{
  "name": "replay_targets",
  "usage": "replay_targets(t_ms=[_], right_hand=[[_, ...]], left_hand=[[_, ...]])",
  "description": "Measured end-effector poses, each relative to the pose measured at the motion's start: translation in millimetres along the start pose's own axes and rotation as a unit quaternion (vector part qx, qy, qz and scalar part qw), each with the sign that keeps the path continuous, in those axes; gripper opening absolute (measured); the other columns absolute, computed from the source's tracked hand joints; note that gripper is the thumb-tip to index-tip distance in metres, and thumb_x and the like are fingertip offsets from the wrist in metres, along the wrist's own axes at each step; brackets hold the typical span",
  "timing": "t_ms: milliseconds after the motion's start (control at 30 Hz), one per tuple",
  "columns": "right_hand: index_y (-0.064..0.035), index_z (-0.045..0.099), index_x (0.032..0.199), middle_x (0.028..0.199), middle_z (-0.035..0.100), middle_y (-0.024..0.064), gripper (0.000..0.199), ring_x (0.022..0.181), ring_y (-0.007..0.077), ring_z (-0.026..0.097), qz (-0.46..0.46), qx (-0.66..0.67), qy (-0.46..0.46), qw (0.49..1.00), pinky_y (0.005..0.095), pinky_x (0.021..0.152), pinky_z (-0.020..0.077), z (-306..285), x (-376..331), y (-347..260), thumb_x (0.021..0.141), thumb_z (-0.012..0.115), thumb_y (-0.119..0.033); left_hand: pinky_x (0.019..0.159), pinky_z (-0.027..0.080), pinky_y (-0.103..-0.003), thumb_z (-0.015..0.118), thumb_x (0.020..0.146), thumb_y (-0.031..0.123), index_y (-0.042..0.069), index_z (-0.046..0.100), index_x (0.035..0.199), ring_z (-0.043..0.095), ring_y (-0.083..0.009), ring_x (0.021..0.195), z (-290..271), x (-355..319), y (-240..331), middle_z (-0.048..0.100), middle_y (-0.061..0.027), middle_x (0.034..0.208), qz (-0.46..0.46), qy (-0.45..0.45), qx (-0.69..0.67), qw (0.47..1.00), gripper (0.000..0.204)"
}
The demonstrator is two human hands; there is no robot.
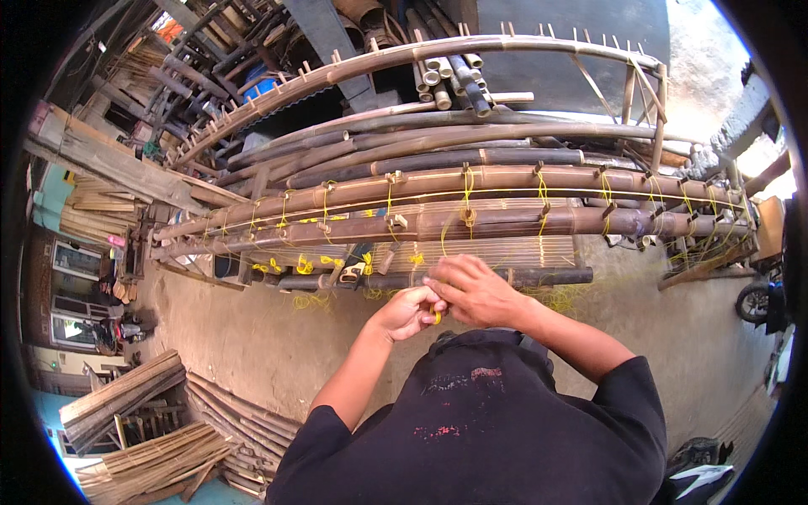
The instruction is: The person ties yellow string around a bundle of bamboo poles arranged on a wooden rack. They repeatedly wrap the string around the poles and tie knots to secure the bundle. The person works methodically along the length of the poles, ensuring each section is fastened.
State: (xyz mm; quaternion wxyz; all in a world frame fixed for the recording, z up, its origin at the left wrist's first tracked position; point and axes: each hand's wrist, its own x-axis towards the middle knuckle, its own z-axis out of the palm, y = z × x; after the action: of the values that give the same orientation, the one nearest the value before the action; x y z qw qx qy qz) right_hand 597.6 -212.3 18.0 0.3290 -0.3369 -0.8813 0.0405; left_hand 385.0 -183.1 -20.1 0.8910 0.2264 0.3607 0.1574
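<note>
My left hand [407, 314] is closed in front of my chest, with a small looped bundle of yellow string [437, 316] in its fingers. My right hand [478, 291] lies against it, fingers bent over the left fingertips; what they pinch is hidden. Just beyond both hands is a bamboo frame, its two long brown poles [513, 223] set with pegs and wrapped at intervals by yellow string [544, 202]. A thin strand runs from the poles down toward my hands. Below the poles stretches a mat of thin bamboo slats [497, 244], with several yellow string bundles [305, 266] hanging along it.
A dark bamboo pole [551, 276] lies along the mat's near edge. Behind the frame are stacked bamboo poles [379, 143] and a pegged curved rail [370, 63]. Split bamboo bundles [156, 459] lie at the lower left. A motorcycle wheel [752, 301] shows at the right.
</note>
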Motion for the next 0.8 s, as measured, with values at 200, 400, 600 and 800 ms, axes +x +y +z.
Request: replay_targets(t_ms=[200,400,600,800], right_hand=[[-0.0017,0.048,0.077,0.073,0.058,0.0201,0.021,0.078,0.0355,0.062,0.148,0.108,-0.061,0.981,0.0492,0.078,0.0442,26.3,-13.0,13.6,0.086,0.057,-0.018],[0.0025,0.055,0.085,0.071,0.057,0.0278,0.026,0.070,0.0462,0.059,0.359,0.312,0.058,0.878,0.0489,0.061,0.0450,50.5,-1.1,10.8,0.095,0.045,-0.019],[0.0017,0.062,0.100,0.082,0.065,0.0171,0.030,0.077,0.0238,0.061,0.374,0.372,-0.012,0.849,0.0377,0.072,0.0485,53.6,2.4,28.4,0.098,0.051,-0.026],[-0.0019,0.063,0.097,0.092,0.068,0.0159,0.022,0.086,0.0295,0.065,0.481,0.192,0.168,0.839,0.0383,0.075,0.0506,56.4,-22.1,113.4,0.088,0.067,-0.022]], left_hand=[[0.079,0.053,-0.024,0.040,0.096,0.012,-0.007,0.051,0.121,0.062,-0.0194,0.098,-6.0,4.1,10.2,0.060,-0.0154,0.111,0.131,0.052,-0.046,0.989,0.033],[0.109,0.034,-0.039,0.038,0.102,0.016,-0.003,0.046,0.133,0.046,-0.0225,0.128,28.3,26.5,-7.7,0.051,-0.0133,0.135,0.257,0.014,0.007,0.966,0.037],[0.106,0.037,-0.040,0.038,0.103,0.016,0.001,0.055,0.109,0.051,-0.0222,0.118,20.3,48.7,-15.9,0.056,-0.0142,0.123,0.411,0.120,0.036,0.903,0.023],[0.101,0.040,-0.037,0.041,0.104,0.020,0.006,0.051,0.096,0.054,-0.0182,0.107,-2.6,22.1,28.1,0.055,-0.0073,0.105,0.518,0.233,-0.032,0.822,0.019]])
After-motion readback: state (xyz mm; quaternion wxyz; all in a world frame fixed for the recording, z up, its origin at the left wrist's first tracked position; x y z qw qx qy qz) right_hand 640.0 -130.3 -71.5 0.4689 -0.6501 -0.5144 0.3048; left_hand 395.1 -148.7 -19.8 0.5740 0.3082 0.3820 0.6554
